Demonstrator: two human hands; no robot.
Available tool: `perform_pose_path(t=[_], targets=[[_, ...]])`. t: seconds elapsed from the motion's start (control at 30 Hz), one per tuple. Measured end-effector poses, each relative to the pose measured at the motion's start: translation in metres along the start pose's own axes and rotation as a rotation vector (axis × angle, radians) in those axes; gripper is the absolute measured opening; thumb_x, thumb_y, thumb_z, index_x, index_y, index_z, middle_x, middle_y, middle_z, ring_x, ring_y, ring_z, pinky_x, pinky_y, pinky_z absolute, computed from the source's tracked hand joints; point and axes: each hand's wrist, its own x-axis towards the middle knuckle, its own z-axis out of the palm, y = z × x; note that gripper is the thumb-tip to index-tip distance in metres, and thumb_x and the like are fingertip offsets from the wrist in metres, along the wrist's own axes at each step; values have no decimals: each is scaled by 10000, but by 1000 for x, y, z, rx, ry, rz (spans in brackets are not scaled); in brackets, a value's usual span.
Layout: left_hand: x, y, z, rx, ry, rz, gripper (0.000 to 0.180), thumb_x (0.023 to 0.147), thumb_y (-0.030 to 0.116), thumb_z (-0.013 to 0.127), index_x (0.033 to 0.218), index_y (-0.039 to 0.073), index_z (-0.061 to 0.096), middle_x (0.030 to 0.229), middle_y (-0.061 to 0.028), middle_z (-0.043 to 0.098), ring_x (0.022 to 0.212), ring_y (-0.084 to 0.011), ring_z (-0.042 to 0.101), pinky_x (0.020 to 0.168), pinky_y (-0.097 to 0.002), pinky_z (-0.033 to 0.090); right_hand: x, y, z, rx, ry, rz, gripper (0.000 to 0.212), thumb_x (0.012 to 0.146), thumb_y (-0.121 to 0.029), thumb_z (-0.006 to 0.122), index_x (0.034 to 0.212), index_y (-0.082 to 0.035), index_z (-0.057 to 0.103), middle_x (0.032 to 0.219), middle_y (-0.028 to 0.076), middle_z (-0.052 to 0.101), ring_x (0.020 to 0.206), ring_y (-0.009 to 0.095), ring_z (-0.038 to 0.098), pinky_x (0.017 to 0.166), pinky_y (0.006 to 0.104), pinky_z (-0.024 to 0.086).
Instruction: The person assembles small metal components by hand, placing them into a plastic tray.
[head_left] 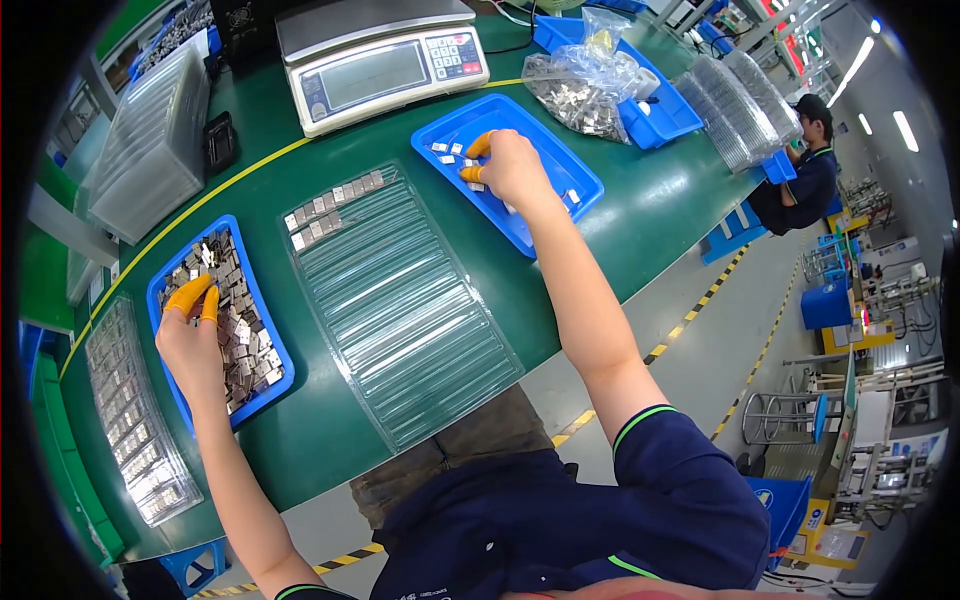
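My left hand (193,345), with yellow finger cots on its fingertips, reaches into a long blue tray (283,362) heaped with small silvery metal parts (240,325). Its thumb and finger come together over the heap; whatever they pinch is too small to make out. My right hand (515,170), also in yellow cots, is over another blue tray (585,190) holding several scattered small white-and-metal pieces (450,150). Thumb and finger there stand apart around the pieces. Between the trays lies a clear ribbed plastic tray (400,310), its far grooves filled with short rows of metal parts (320,215).
A filled clear tray (135,420) lies at the far left, near stacked clear trays (150,140). A scale (380,75) stands at the back. Behind the right tray are a bag of parts (580,95) and a blue bin (665,120). A person (805,175) sits farther right.
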Motion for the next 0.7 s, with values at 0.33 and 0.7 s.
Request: perform_pose_path(t=[0.33,0.7], targets=[[0,-5,3,-128,77,-72,178,783,55,672,954,5,678,826,-114,677,760,-157,654,654,-260,502,-3,-14,-7,86,-16,132,212,691,-130,729,888,-64,684,941,163,647,891,293,618,792,375,491],[3,-25,19,-529,-30,-71,240,801,-27,626,1041,-34,629,959,-101,655,877,-145,632,793,-250,503,-3,-13,-1,19,356,6,183,702,-104,664,879,-77,704,858,141,665,794,282,632,743,376,481]])
